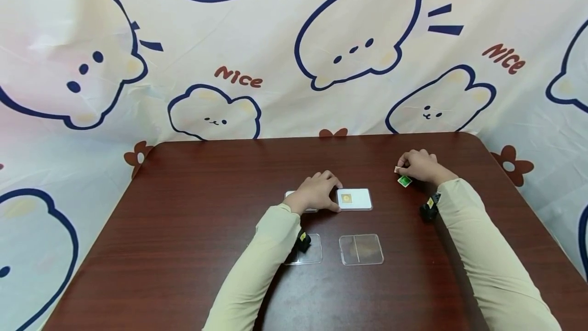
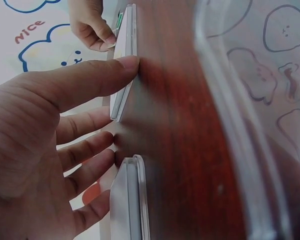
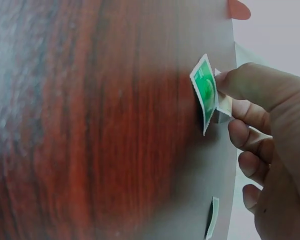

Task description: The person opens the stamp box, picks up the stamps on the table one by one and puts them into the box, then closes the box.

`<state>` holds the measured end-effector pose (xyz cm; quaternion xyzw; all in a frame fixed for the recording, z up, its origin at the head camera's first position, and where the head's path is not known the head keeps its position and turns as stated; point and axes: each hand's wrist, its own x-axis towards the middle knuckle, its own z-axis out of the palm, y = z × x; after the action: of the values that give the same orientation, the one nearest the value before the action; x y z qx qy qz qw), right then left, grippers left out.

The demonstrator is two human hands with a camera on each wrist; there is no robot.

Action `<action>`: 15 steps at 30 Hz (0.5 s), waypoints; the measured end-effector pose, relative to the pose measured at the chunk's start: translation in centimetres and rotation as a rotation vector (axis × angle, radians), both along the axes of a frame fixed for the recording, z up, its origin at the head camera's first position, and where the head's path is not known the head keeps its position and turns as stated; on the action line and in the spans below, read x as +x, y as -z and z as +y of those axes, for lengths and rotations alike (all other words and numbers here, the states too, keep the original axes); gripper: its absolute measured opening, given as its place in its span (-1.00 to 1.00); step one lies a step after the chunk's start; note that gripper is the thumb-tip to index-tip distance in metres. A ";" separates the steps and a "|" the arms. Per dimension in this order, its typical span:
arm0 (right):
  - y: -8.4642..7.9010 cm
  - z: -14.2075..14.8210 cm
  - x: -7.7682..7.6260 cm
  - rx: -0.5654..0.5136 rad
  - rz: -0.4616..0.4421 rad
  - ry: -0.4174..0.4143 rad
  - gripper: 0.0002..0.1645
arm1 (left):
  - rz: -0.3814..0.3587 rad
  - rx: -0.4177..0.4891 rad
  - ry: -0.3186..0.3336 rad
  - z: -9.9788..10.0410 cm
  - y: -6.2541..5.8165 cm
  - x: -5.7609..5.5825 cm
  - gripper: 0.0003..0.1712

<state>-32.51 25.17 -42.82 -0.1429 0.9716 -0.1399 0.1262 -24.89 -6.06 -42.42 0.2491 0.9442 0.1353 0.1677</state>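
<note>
At two o'clock on the surface (image 1: 184,239), we see the right hand (image 1: 421,166) pinching a small pale stamp (image 3: 223,104), just beside a green stamp (image 1: 404,181). At eight o'clock from there, we find the left hand (image 1: 317,191) gripping a white case (image 1: 361,199) by its nine-o'clock end, a partly hidden second case (image 2: 124,202) beyond that end and a clear case (image 1: 369,250) at six o'clock.

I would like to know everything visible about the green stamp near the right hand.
The green stamp is four-sided and looks like paper, with a green printed face and a white, toothed border. The print is too blurred to read. It appears slightly bowed and seems to lie face up on the brown table, beside the paler stamp that the right hand pinches. Whether these touch is unclear.
</note>
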 end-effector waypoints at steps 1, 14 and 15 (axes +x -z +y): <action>0.1 0.0 0.0 -0.001 -0.001 0.001 -0.72 | 0.000 0.000 0.002 0.0 0.0 0.0 -0.34; -0.3 -0.7 1.0 -0.061 0.043 -0.027 -0.75 | 0.009 -0.007 0.001 0.1 0.2 -0.1 -0.33; -0.4 -1.0 1.2 -0.063 0.050 -0.037 -0.76 | 0.008 -0.007 0.000 0.1 0.1 -0.1 -0.33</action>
<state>-31.30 24.21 -42.45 -0.1681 0.9668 -0.1646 0.0999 -24.95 -5.96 -42.54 0.2490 0.9453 0.1312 0.1646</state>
